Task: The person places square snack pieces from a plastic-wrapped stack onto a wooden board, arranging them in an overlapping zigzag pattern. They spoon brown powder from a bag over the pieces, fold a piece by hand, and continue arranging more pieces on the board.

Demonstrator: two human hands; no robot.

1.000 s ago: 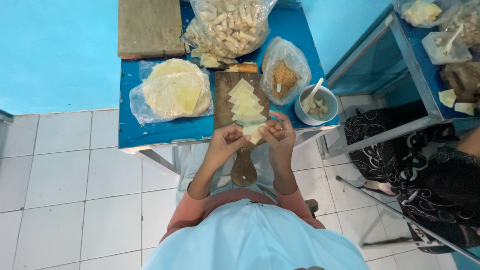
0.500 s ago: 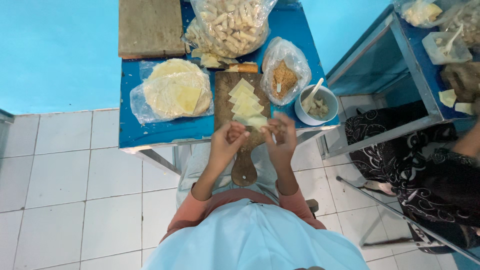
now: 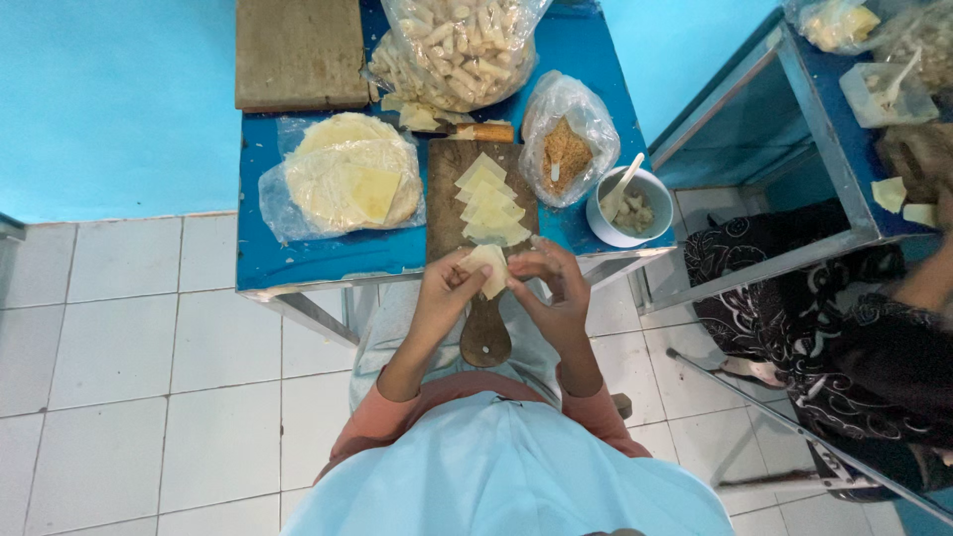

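Note:
My left hand (image 3: 449, 288) and my right hand (image 3: 549, 281) meet over the near end of a wooden cutting board (image 3: 452, 199) and together hold one pale dough wrapper (image 3: 490, 266) between the fingers. Several more square wrappers (image 3: 488, 203) lie in an overlapping row on the board. The board's rounded handle (image 3: 484, 337) sticks out over my lap. A white bowl (image 3: 647, 194) with filling and a spoon (image 3: 625, 182) stands just right of the board.
On the blue table (image 3: 298, 260): a plastic bag of round dough sheets (image 3: 347, 179), a bag of brown crumbs (image 3: 566, 149), a big bag of rolled pieces (image 3: 452, 45), a wooden block (image 3: 298, 50), a knife handle (image 3: 481, 131). A seated person (image 3: 844, 328) works at a second table (image 3: 824, 119) to the right.
Both hands have drawn back from the row of wrappers toward the table edge, bringing one wrapper with them, held between the fingers of both hands.

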